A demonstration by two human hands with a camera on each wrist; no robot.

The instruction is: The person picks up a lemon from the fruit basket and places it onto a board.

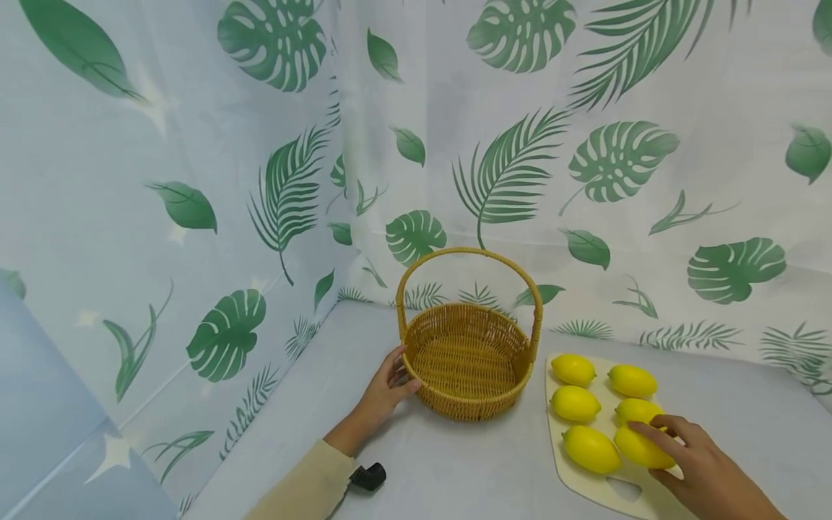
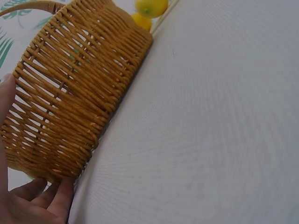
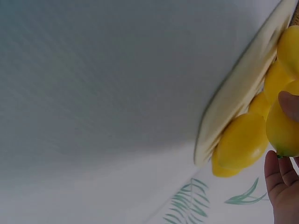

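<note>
A round wicker basket (image 1: 471,408) with a tall arched handle stands upright on the table, and nothing lies inside it. My left hand (image 1: 385,386) holds its left side, thumb near the front and fingers further back; the left wrist view shows the fingers (image 2: 60,198) against the woven wall. To the right, several yellow lemons sit in two columns on a cream cutting board (image 1: 559,462). My right hand (image 1: 705,462) grips the front right lemon (image 1: 640,446) between thumb and fingers. In the right wrist view this lemon (image 3: 282,133) appears slightly above the board, though contact is unclear.
Other lemons (image 1: 590,449) rest beside the held one. A small black object (image 1: 368,477) is by the left sleeve. Leaf-printed curtains (image 1: 520,180) rise behind and to the left of the pale table (image 1: 481,469).
</note>
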